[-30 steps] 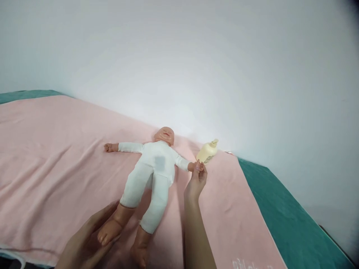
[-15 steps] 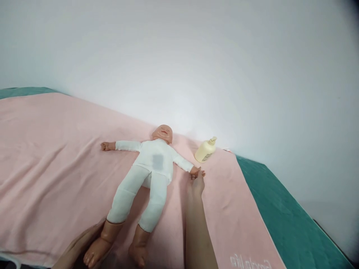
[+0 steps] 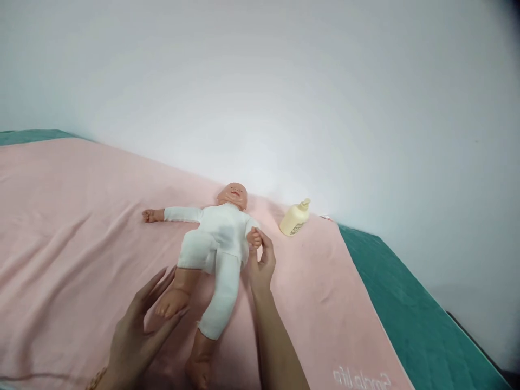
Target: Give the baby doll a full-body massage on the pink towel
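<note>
A baby doll (image 3: 221, 227) in a white cloth body lies on its back on a pink blanket (image 3: 101, 216), head toward the wall. At the lower left, my left hand (image 3: 140, 325) is closed around the doll's foot (image 3: 174, 300), thumb below and fingers behind; that leg is bent up toward the belly. My right hand (image 3: 263, 265) grips the doll's hand (image 3: 254, 236) between thumb and fingers, with that arm folded in beside the chest. The doll's other arm stretches out to the left, and its other leg lies extended toward me.
A pale yellow pump bottle (image 3: 294, 219) stands on the blanket to the right of the doll. A green mat (image 3: 406, 287) shows past the blanket's right edge. A white wall (image 3: 260, 97) rises behind.
My left hand has pushed the doll's foot up, bending the leg. My right hand has brought the doll's hand inward from its outstretched position toward the chest.
</note>
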A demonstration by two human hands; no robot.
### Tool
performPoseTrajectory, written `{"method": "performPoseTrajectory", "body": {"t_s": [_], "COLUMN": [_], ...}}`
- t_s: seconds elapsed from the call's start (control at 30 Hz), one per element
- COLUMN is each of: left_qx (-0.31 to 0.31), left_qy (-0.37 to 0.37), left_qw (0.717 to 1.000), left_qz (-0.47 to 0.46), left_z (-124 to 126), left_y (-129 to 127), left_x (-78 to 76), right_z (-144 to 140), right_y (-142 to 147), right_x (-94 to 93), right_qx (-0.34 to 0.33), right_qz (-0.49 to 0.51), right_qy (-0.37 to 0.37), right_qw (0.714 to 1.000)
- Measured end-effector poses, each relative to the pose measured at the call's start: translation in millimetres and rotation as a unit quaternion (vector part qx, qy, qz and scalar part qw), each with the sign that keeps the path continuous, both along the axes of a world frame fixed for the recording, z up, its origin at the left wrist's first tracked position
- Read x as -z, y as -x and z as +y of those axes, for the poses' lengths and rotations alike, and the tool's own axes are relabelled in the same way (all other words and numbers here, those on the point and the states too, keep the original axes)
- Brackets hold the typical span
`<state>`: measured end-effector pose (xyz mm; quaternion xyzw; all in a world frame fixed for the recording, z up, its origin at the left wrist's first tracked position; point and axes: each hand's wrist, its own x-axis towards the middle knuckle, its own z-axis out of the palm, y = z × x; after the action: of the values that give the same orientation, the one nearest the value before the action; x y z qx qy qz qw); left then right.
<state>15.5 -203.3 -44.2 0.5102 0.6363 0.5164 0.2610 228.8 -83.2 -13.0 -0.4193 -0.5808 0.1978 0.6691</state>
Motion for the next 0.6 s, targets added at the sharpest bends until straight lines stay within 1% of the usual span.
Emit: {"method": "performPoseTrajectory", "body": {"t_s": [0.07,0.13,0.2,0.27,0.37,0.43,0.53,0.6], "left_qx": [0.01,0.024,0.034,0.037,0.044,0.049,0.049,0.046], "left_qy": [0.007,0.009,0.013,0.014,0.003,-0.002,0.001,-0.002], "left_qw": [1.0,0.998,0.997,0.996,0.995,0.994,0.996,0.998], "left_qz": [-0.028,-0.051,-0.065,-0.075,-0.093,-0.099,-0.079,-0.052], "left_z": [12,22,31,38,44,43,36,27], "left_y": [-7,-11,-13,-14,-14,-12,-9,-8], "left_x": [-11.7,-21.9,-29.4,-33.2,-32.8,-30.9,-30.5,-32.7], "right_z": [2,4,7,9,10,10,9,8], "right_y": [-2,-4,-6,-6,-6,-6,-6,-6], "right_x": [3.9,5.4,5.4,5.2,5.6,6.0,5.9,5.4], "right_qx": [-0.049,-0.088,-0.105,-0.111,-0.118,-0.121,-0.105,-0.076], "right_qz": [-0.089,-0.162,-0.216,-0.245,-0.251,-0.238,-0.176,-0.112], "right_qy": [-0.034,-0.056,-0.06,-0.06,-0.062,-0.06,-0.045,-0.02], "right_qw": [0.994,0.981,0.969,0.961,0.959,0.962,0.978,0.991]}}
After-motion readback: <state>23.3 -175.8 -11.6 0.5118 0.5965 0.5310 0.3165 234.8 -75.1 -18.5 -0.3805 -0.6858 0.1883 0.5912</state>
